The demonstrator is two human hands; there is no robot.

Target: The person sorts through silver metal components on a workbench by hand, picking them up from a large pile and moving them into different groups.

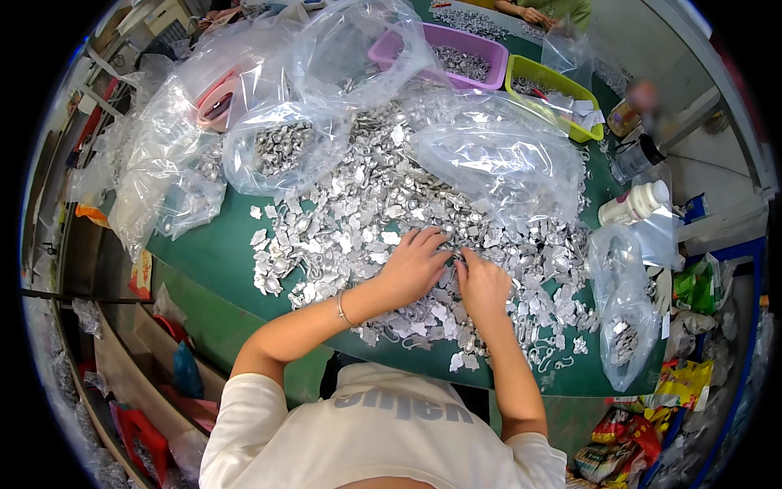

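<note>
A broad heap of small silver-grey metal pieces (326,236) is spread over the green table, some flat and some hook-shaped. My left hand (415,265) rests over the middle of the heap, its fingers bent and drawn together toward the right. Close beside it, my right hand (485,285) is curled, with its thumb and fingertips pointing at the left hand's fingertips. A small grey bit shows between the two hands, but the fingers hide most of it. A thin bracelet (340,306) circles my left wrist.
Clear plastic bags (505,163) lie beyond the heap, one holding metal pieces (283,149). Behind stand a purple basin (497,57) and a yellow-green basin (586,102). A white bottle (634,202) and a small bag (623,318) sit at right. Another person's hand (533,16) is at the far end.
</note>
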